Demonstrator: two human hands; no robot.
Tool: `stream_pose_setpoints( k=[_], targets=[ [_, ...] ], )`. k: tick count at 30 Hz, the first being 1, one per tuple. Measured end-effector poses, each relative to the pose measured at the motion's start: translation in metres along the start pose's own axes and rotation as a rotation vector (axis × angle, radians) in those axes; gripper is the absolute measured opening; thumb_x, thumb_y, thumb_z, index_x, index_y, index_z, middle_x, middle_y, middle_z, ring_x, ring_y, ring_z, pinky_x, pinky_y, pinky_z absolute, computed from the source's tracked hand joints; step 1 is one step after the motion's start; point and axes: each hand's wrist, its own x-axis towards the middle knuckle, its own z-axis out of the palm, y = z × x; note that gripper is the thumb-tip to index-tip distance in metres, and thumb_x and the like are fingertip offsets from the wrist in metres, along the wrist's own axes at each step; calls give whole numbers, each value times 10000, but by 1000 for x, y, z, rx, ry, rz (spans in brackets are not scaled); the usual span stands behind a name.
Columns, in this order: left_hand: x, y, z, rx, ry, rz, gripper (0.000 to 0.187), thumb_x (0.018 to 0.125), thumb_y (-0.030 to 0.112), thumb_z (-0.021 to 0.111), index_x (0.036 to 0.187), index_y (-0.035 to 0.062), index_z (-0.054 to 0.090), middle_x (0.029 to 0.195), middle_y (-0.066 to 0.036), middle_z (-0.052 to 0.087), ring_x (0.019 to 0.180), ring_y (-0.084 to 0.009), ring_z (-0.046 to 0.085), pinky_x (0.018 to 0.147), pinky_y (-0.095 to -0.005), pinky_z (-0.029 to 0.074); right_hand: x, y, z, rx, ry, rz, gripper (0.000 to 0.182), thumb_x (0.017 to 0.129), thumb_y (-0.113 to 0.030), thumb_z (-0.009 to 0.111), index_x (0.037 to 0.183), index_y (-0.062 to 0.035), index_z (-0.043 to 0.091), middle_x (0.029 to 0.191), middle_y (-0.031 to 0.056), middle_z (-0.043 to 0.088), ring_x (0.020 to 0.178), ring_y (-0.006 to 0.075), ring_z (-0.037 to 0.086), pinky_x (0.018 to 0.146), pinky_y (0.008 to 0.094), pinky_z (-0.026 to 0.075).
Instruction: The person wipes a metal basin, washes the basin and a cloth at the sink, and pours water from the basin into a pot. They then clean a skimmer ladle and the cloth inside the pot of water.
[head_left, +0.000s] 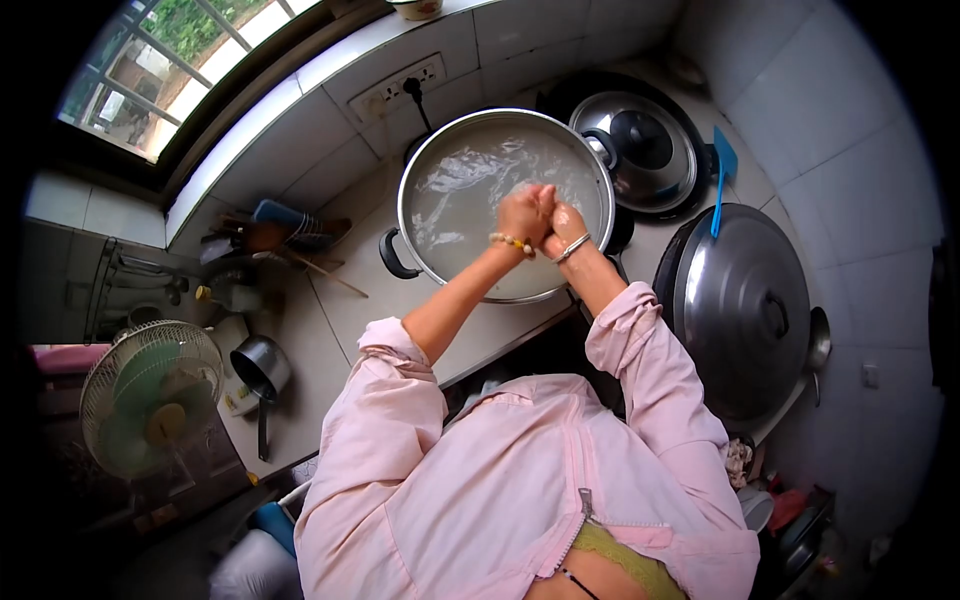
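Observation:
A wide metal pot [408,205] with black side handles holds cloudy, greyish water [455,200] with a rippled, shiny surface. My left hand [523,212], a beaded bracelet at its wrist, is closed and pressed against my right hand above the pot's near right part. My right hand [566,226] wears a silver bangle and is closed too, its fingers against the left. Both hands look wet. Whatever lies between them, if anything, is hidden.
Right of the pot sit a glass-and-metal lid [620,125] and a large wok lid [745,310], with a blue spatula [722,165] near its top edge. A small saucepan [262,368], a fan [150,400] and utensils [280,232] stand left. A plug [413,88] sits in the wall socket.

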Motion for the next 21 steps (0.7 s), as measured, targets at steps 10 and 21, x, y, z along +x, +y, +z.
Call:
stream_pose_setpoints(
  k=[10, 21],
  targets=[
    [44, -70, -61, 707, -151, 68, 255, 832, 324, 457, 771, 94, 551, 685, -134, 597, 673, -310, 579, 621, -417, 442, -42, -21, 7, -525, -86, -39, 310, 818, -23, 416, 1121, 37, 398, 1027, 166, 532, 963, 278, 540, 808, 392, 460],
    [13, -86, -49, 773, -720, 12, 212, 745, 186, 503, 919, 82, 565, 892, -141, 596, 804, -312, 580, 693, -393, 459, -23, -33, -14, -1288, -14, -201, 573, 696, -123, 552, 1222, 7, 366, 1204, 200, 389, 1066, 327, 434, 870, 372, 391]
  ],
)
